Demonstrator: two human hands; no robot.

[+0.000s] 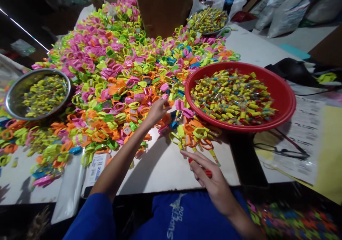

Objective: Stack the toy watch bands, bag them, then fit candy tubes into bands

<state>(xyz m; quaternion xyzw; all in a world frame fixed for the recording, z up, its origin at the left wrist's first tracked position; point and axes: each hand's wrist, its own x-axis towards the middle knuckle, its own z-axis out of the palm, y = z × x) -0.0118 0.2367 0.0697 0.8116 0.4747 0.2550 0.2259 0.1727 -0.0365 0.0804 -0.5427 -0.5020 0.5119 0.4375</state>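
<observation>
My left hand (158,111) reaches over the near edge of a heap of toy plastic wristwatches (117,87) in pink, orange, yellow, green and blue. Its fingers are bent and a little apart, with nothing visible in them. My right hand (211,179) is closed around small red pieces (208,173), mostly hidden by the fingers. Just beyond its fingertips lies a small group of watches (191,135), several with clear, yellow-ended tubes attached. A red basin (290,106) behind the right hand holds many such small yellow-and-clear tubes (232,97).
A steel bowl (10,106) of yellow pieces stands at left. Another filled bowl (208,21) sits at the back beside a cardboard box (165,10). Eyeglasses (283,151) lie on printed paper (304,136) at right. A white box (97,167) lies near the front edge.
</observation>
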